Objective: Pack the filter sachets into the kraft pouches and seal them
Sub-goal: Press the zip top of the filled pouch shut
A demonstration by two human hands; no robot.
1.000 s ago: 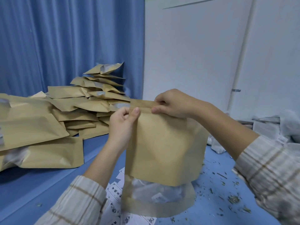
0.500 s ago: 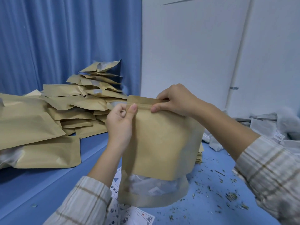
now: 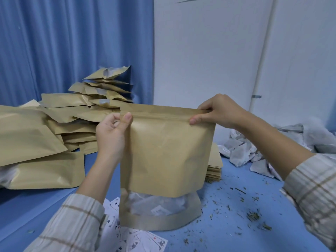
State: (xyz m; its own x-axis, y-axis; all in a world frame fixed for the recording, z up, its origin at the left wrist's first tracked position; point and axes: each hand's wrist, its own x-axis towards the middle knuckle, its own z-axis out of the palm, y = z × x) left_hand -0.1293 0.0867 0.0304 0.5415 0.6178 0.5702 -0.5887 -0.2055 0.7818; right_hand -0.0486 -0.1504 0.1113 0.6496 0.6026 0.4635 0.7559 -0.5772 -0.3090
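Since half a second earlier the right hand (image 3: 218,110) had slid from mid-strip to the kraft pouch (image 3: 169,151)'s right top corner, pinching there, while the left hand (image 3: 112,131) pinched the left corner, pouch upright on the blue counter (image 3: 245,224).
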